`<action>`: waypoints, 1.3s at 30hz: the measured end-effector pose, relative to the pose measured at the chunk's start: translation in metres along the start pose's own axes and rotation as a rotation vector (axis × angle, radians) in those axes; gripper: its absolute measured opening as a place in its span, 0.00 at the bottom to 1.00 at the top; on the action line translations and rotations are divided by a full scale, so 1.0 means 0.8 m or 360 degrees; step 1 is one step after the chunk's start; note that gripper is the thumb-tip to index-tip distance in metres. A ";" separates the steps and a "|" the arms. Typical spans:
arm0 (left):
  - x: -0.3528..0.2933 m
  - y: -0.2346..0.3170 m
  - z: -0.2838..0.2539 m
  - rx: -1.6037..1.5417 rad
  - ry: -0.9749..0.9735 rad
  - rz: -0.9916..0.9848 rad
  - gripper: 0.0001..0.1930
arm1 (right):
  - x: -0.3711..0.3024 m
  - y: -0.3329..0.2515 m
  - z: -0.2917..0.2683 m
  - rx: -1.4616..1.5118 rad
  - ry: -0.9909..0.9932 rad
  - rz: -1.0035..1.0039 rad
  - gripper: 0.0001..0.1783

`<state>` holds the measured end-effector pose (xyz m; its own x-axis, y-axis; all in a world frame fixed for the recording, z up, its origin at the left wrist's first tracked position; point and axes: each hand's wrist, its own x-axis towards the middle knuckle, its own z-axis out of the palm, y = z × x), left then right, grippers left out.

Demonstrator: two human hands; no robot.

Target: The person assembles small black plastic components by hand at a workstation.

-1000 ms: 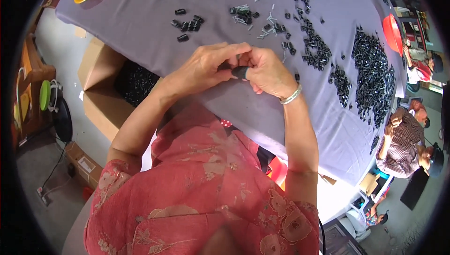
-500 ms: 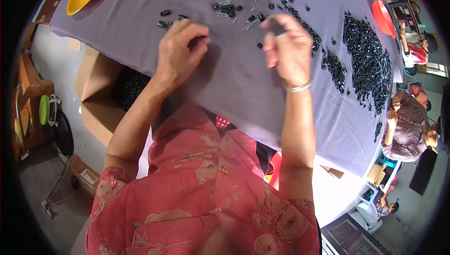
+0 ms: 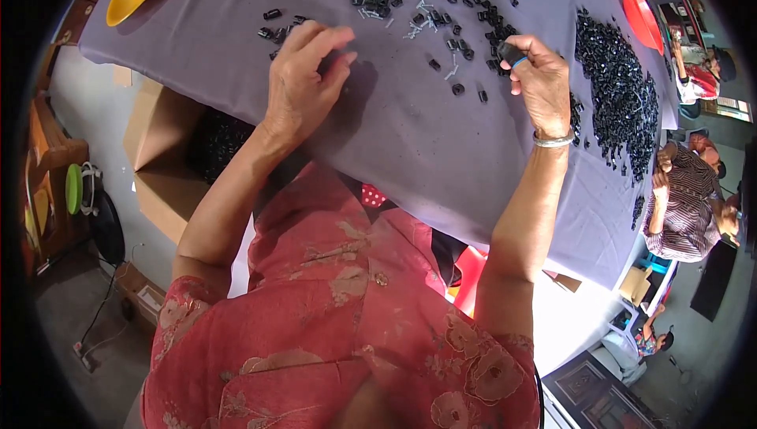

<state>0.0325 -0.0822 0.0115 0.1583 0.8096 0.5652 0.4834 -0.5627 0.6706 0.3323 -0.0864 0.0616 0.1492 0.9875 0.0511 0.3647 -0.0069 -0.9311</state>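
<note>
My left hand (image 3: pixel 306 82) hovers over the purple-grey tablecloth (image 3: pixel 394 125), thumb and forefinger apart; I see nothing between their tips. Just beyond it lies a small group of black cylindrical pieces (image 3: pixel 272 33). My right hand (image 3: pixel 542 86), a bangle on its wrist, is over the loose black pieces (image 3: pixel 490 19) at the right. Its fingers are curled in, and a black cover with a blue edge (image 3: pixel 512 54) sits at the thumb. What its fingertips hold, if anything, is hidden. Between the hands, farther off, small grey screw-like pins (image 3: pixel 426 15) lie among black pieces (image 3: pixel 374 7).
A large heap of black pieces (image 3: pixel 619 98) spreads at the right, with a red bowl (image 3: pixel 643 20) beyond. A yellow dish (image 3: pixel 122 7) with slim items stands far left. Below the table's left edge is an open cardboard box (image 3: pixel 158 153). Other people (image 3: pixel 682 200) sit at right.
My right hand has moved right, from the middle of the cloth to the black pieces, uncovering a few pieces and pins. The left hand's thumb and forefinger have spread.
</note>
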 end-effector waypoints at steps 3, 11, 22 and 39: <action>-0.003 0.008 0.002 -0.0082 -0.0113 -0.0002 0.14 | -0.003 0.007 -0.011 -0.0208 -0.0169 0.0069 0.13; -0.006 0.004 0.007 -0.0257 -0.0246 -0.0152 0.10 | -0.019 0.014 -0.010 -0.0196 -0.0293 0.0084 0.17; -0.006 0.002 0.006 -0.0192 -0.0280 -0.0055 0.08 | -0.017 0.013 0.016 -0.0294 -0.0165 -0.0109 0.11; -0.006 0.003 0.005 -0.0178 -0.0269 -0.0011 0.10 | 0.009 0.016 0.051 -0.0859 0.0123 -0.0708 0.13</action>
<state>0.0368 -0.0865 0.0086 0.3023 0.8248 0.4778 0.3879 -0.5643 0.7287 0.3002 -0.0728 0.0354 -0.0624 0.9010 0.4294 0.8083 0.2979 -0.5078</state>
